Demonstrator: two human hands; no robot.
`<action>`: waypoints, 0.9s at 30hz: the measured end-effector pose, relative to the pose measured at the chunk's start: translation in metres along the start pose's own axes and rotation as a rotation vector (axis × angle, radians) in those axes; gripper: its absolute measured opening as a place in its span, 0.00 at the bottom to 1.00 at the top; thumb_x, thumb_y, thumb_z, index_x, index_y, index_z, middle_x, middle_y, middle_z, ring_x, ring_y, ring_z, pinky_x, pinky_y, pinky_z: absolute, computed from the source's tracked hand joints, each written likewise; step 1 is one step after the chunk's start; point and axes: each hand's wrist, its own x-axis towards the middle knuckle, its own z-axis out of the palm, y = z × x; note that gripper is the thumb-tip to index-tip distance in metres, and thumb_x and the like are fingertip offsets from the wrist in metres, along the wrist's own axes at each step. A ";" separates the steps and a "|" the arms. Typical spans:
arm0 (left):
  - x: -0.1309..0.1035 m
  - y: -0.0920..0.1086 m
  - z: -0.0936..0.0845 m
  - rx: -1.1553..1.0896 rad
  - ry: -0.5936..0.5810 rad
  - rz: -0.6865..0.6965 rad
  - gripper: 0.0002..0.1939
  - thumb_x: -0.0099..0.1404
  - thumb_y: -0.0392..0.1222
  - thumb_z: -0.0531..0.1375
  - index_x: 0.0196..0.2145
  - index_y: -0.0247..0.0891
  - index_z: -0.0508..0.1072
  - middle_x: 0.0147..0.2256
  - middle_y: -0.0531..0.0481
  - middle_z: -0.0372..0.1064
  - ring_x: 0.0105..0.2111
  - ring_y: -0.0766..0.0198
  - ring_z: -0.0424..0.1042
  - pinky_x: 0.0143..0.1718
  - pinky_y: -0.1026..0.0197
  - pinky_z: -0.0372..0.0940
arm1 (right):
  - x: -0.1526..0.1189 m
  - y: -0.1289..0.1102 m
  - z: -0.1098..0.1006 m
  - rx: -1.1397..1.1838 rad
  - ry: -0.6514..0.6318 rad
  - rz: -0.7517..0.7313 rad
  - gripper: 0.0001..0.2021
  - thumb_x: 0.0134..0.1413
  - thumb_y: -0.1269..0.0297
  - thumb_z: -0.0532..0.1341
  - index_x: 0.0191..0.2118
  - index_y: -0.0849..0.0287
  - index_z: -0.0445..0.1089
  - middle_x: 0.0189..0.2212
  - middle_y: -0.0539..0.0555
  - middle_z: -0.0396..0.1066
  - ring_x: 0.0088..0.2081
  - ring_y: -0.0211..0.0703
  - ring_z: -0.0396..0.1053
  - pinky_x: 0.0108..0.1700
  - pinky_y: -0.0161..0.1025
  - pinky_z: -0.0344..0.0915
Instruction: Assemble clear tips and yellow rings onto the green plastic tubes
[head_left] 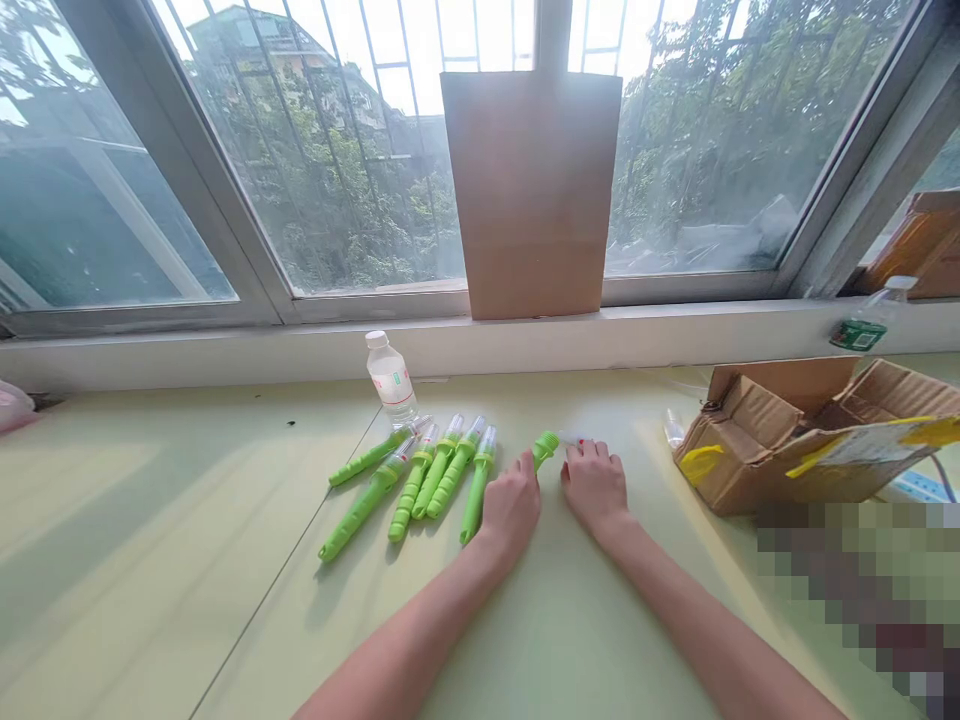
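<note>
My left hand [514,500] is closed around a green plastic stick [547,445], whose ribbed threaded end sticks out toward the right. Close beside it, my right hand [596,485] is closed on a small clear plastic piece [571,438] with a red spot near the fingertips. A narrow gap separates that piece from the green end. Left of my hands lies a loose row of several similar green sticks, each with a clear tip pointing away from me; the nearest green stick [478,488] lies right by my left hand.
Behind the sticks stands a clear water bottle [393,385]. At the right is an open cardboard box [787,455] with yellow tape, and a green-labelled bottle [870,318] behind it. A cardboard sheet [536,200] leans against the window. The lower right corner is pixelated.
</note>
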 end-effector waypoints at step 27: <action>-0.003 -0.005 -0.004 0.033 0.049 0.005 0.10 0.70 0.42 0.52 0.44 0.38 0.69 0.38 0.46 0.72 0.39 0.55 0.72 0.34 0.58 0.64 | -0.004 0.050 0.018 1.330 -0.017 0.328 0.13 0.44 0.54 0.66 0.32 0.58 0.73 0.31 0.54 0.73 0.34 0.44 0.69 0.35 0.40 0.65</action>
